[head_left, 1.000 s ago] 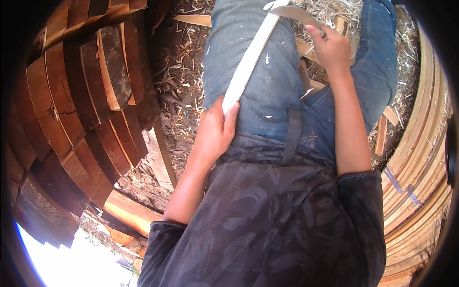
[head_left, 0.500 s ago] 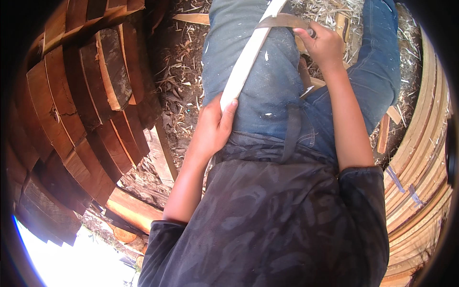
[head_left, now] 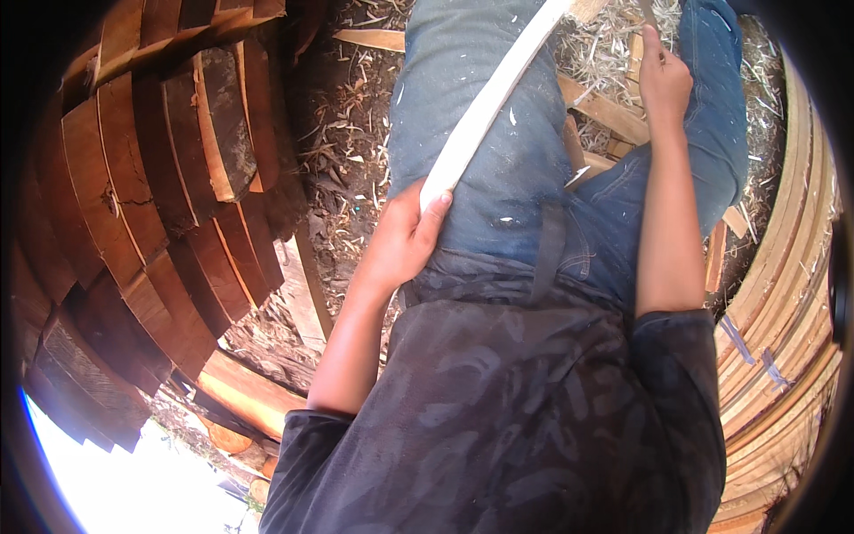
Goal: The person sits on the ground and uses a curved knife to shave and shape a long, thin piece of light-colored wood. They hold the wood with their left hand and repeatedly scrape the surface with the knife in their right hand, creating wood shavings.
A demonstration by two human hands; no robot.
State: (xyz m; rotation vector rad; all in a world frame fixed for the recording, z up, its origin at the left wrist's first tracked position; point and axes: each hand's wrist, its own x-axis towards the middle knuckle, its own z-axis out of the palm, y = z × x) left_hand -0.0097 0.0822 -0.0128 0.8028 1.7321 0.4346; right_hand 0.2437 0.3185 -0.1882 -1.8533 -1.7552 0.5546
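Observation:
My left hand (head_left: 407,233) is wrapped round the near end of a long, pale wooden strip (head_left: 485,116). The strip slants away across my left thigh, and its far end runs out past the top edge. Out at the upper right, my right hand (head_left: 665,82) is closed on a broad-bladed knife (head_left: 648,12); only a bit of its dark blade shows at the picture's top edge, and the fingers cover the handle. The knife stands apart from the strip, to its right.
Stacked brown timber pieces (head_left: 133,196) rise on the left. Long, pale wooden slats (head_left: 774,294) curve along the right side, tied with grey bands. Shavings (head_left: 605,44) and wood offcuts (head_left: 614,116) litter the ground between and beyond my legs.
My right hand has swung outward and away to the upper right, lifting the knife off the strip. My left hand keeps its grip at the strip's near end.

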